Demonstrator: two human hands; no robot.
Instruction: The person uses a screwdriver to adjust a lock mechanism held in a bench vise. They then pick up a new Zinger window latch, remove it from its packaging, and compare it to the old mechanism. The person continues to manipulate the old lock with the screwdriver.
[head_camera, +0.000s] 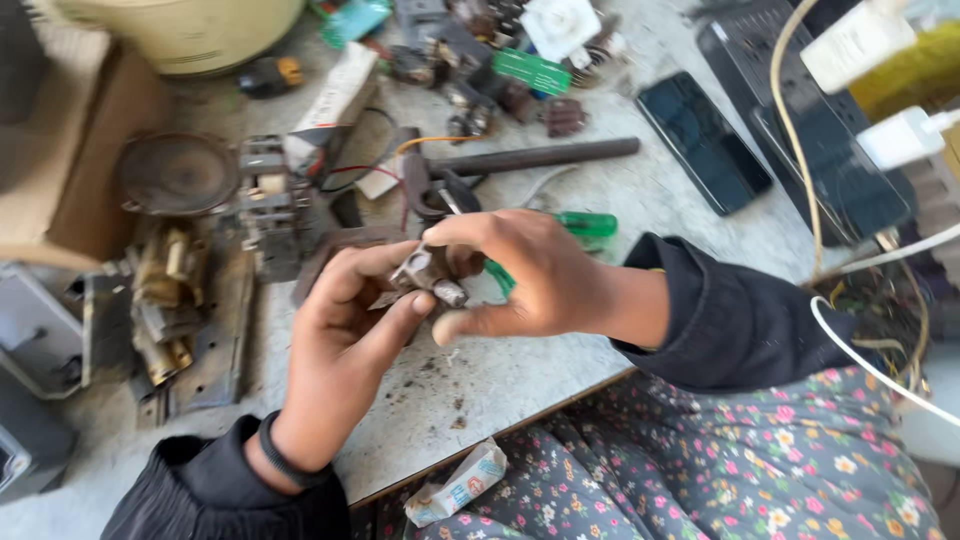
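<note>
Gripping a small grey metal part (428, 275) at frame centre, your left hand (345, 345) and right hand (530, 275) both close their fingers on it above the worktable (500, 380). Just behind lies a green-handled screwdriver (588, 225), then a hammer (530, 158); a dark phone (703, 140) sits upper right.

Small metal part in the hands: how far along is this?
Done: cannot tell; loose parts lie scattered on the bench. In hand: left hand and right hand together pinch the small metal part, with a green-handled screwdriver at the right hand. Left: the hammer lies untouched.
</note>
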